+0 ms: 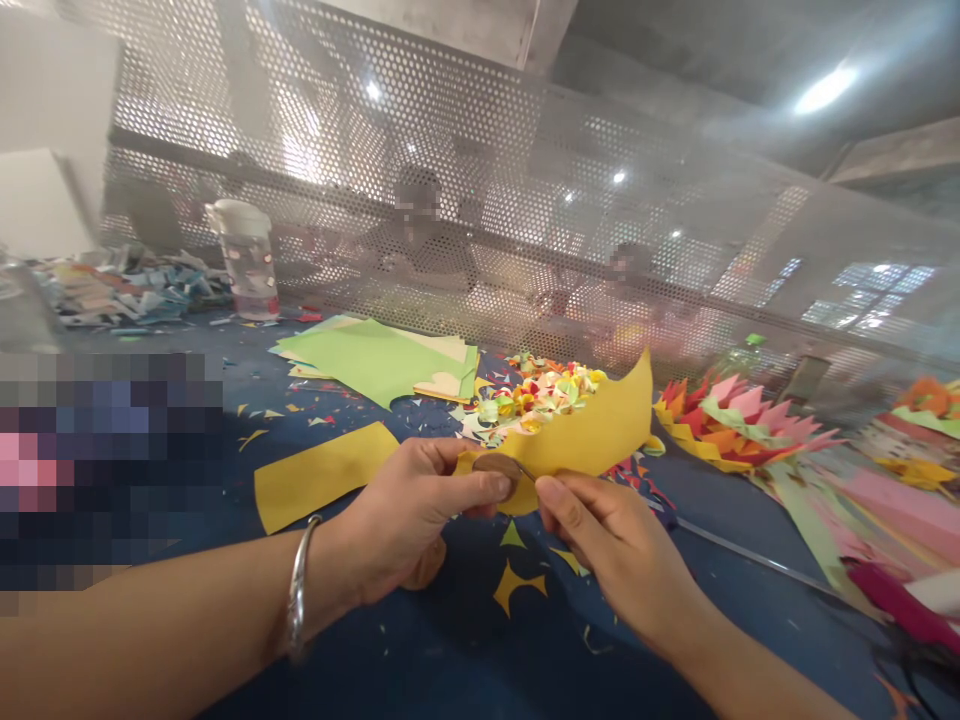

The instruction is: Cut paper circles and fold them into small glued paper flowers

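My left hand [420,500] pinches a brown round disc [495,465] flat against a sheet of yellow paper [600,425], thumb on top. The sheet curves up and away to the right. Close by the disc's edge, my right hand [600,525] is closed with thumb and forefinger together on a thin dark sliver, like a small blade, mostly hidden by the fingers. A second brown round piece [426,565] shows under my left palm. Yellow paper scraps [517,588] lie below the hands, and a yellow paper strip [322,475] is left of them.
Green and cream paper sheets [375,355] lie behind the hands, beside a heap of small colourful paper pieces [536,395]. Pointed folded-paper pieces [742,420] stand at right. A lidded bottle [246,260] is at back left. Perforated panels [487,180] screen people behind. A magenta-handled tool [900,600] lies front right.
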Demonstrator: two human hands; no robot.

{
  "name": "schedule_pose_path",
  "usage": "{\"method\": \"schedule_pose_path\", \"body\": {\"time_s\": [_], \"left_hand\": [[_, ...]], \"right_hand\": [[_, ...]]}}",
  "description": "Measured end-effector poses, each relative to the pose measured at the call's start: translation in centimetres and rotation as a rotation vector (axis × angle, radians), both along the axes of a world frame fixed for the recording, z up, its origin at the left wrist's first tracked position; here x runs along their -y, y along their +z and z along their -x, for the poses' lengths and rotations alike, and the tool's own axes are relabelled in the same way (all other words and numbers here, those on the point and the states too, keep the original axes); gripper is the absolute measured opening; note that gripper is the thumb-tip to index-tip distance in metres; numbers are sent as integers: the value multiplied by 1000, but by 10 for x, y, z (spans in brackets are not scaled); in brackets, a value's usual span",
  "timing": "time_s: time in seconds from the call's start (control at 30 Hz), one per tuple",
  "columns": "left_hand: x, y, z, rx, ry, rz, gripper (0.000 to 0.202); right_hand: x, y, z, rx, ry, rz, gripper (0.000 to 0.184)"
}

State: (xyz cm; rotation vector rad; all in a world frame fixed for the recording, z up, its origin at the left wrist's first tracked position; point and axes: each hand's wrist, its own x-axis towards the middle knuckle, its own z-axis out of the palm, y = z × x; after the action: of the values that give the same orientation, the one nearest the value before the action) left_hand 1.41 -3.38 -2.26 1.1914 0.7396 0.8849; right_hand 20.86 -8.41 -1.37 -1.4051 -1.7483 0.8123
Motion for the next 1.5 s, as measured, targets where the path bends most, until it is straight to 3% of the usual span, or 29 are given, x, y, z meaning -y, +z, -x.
{"method": "schedule_pose_path", "body": {"time_s": [0.13,0.27,0.4,0.67,0.87,1.5], "left_hand": [[3,5,0,-43,-30,79,21],[5,9,0,-28,-25,57,21],[4,6,1,-63,-67,88,22],[0,4,1,-79,10,-173,13],[3,10,0,-130,-3,-114,12],[-3,6,2,-218,-46,-259,13]], "right_hand": [[1,1,0,15,0,-11,46],[1,1,0,22,-5,-16,46],[0,1,1,-6,1,8,46],[1,3,2,13,3,0,45],[0,4,4,18,14,-2,45],[0,5,2,99,62,-7,46]]}}
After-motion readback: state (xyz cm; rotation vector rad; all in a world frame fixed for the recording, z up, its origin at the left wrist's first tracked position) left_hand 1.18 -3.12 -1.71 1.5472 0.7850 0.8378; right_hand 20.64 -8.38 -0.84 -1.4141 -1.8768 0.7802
